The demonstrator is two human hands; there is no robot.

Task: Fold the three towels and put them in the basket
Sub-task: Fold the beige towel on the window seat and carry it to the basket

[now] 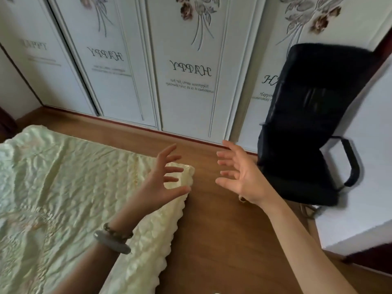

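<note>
Neither a towel nor a basket shows in the head view. My left hand (163,181) hovers over the corner of a bed with its fingers spread and nothing in it; bracelets sit on its wrist. My right hand (239,175) is raised over the wooden floor, palm turned inward, fingers spread, holding nothing. The two hands face each other, roughly a hand's width apart.
A bed with a pale green crinkled cover (63,187) fills the left. Wooden floor (222,240) runs between it and a black office chair (303,124) at the right. White wardrobe doors (186,81) stand behind. A white surface (360,209) lies at far right.
</note>
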